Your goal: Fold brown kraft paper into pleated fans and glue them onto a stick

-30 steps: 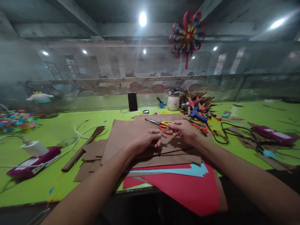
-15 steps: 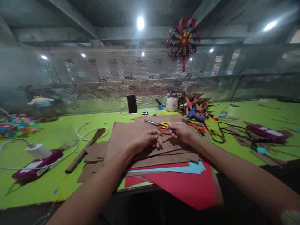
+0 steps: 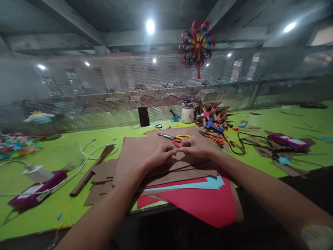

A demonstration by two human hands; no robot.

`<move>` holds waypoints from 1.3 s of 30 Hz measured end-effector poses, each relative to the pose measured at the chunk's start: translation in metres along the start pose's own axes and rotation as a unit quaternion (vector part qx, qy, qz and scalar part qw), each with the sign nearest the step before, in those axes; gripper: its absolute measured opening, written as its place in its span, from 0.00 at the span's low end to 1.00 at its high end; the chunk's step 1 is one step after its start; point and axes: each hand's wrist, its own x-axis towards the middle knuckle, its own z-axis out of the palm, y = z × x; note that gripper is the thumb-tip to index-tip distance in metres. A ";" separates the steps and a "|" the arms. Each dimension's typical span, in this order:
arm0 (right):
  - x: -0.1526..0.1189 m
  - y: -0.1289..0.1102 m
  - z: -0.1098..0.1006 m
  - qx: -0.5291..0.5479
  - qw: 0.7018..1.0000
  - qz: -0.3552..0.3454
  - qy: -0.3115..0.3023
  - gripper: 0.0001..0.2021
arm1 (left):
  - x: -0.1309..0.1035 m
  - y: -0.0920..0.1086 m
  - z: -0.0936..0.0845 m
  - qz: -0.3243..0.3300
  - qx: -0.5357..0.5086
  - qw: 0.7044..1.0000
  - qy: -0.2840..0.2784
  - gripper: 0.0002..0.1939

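Note:
My left hand (image 3: 162, 154) and my right hand (image 3: 195, 147) meet fingertip to fingertip above a stack of brown paper (image 3: 140, 152). Both are closed in a pinch on a small brown paper strip, which the fingers now almost wholly hide. Just behind my right hand lie scissors (image 3: 173, 137) with red and yellow handles, flat on the brown sheets. Under the stack, light blue paper (image 3: 208, 183) and red paper (image 3: 208, 205) stick out toward me, the red one hanging over the table's front edge.
To the left are a rolled brown paper tube (image 3: 90, 173), a white cable, a purple power strip (image 3: 39, 191) and paper stars (image 3: 18, 146). Behind stand a jar (image 3: 187, 113), a blue glue gun (image 3: 213, 125) and a pile of paper rolls (image 3: 218, 113). Another power strip (image 3: 290, 141) lies right.
My fingertips have drawn together over the brown strip, covering what showed of it before. My right fingers have turned downward. The whole view has shifted slightly.

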 end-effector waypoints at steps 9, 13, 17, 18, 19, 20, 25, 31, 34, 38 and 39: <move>-0.001 -0.004 -0.005 0.022 0.998 0.023 -0.049 0.17 | -0.001 -0.006 -0.003 -0.011 -0.021 0.997 -0.080 0.19; 0.001 -0.006 0.001 -0.005 1.000 -0.024 0.011 0.13 | 0.002 -0.007 -0.002 0.011 -0.022 0.997 -0.070 0.15; 0.002 0.002 -0.012 0.096 0.990 -0.016 0.102 0.17 | 0.002 0.000 -0.002 0.007 -0.032 0.999 -0.010 0.06; 0.001 0.004 -0.018 0.116 0.985 -0.005 0.127 0.18 | 0.001 0.002 -0.003 0.002 -0.045 0.999 0.008 0.05; 0.001 0.005 -0.026 0.122 0.982 0.008 0.144 0.18 | 0.001 0.003 -0.003 -0.003 -0.062 0.998 0.026 0.04; 0.000 0.004 -0.034 0.114 0.982 0.021 0.147 0.17 | 0.000 0.004 -0.004 -0.008 -0.078 0.996 0.040 0.04; -0.017 -0.012 -0.063 -0.035 0.999 0.027 0.004 0.10 | 0.000 0.011 -0.007 -0.008 -0.057 0.996 0.064 0.04; -0.081 -0.025 -0.062 -0.285 0.947 -0.056 -0.137 0.10 | 0.002 0.020 -0.017 -0.002 0.034 0.977 0.211 0.10; -0.110 -0.018 -0.047 -0.356 0.925 -0.093 -0.096 0.12 | 0.002 0.019 -0.022 -0.009 0.045 0.957 0.287 0.09; -0.123 0.001 -0.028 -0.354 0.924 -0.137 -0.038 0.11 | 0.004 0.007 -0.021 -0.029 0.040 0.954 0.295 0.07; -0.124 0.005 -0.024 -0.333 0.932 -0.141 -0.019 0.12 | 0.005 0.003 -0.021 -0.035 0.034 0.956 0.291 0.07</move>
